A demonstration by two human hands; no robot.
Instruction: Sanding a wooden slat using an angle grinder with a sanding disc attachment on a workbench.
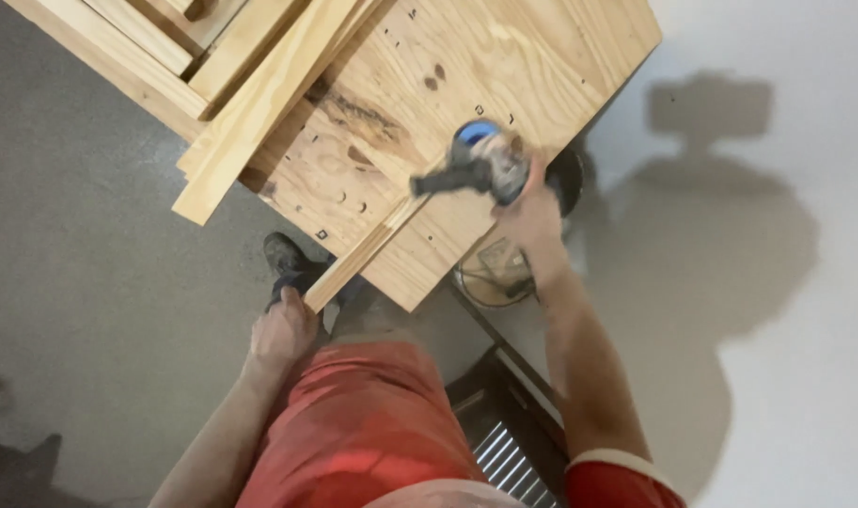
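My right hand (530, 218) grips a grey and blue angle grinder (480, 162) with a black side handle, held over a narrow wooden strip (372, 246) that lies on a plywood sheet (466, 66). The tool is blurred by motion. My left hand (283, 331) holds the near end of that strip at the sheet's lower corner. I stand over the work in red shorts, one dark shoe (286, 259) showing under the sheet.
Several pale wooden planks (259, 103) are stacked at the upper left, overhanging the sheet. A coiled cord and a box (496, 263) lie on the floor below the sheet's edge. A ribbed metal grate (509, 452) is by my right leg. Grey concrete floor surrounds.
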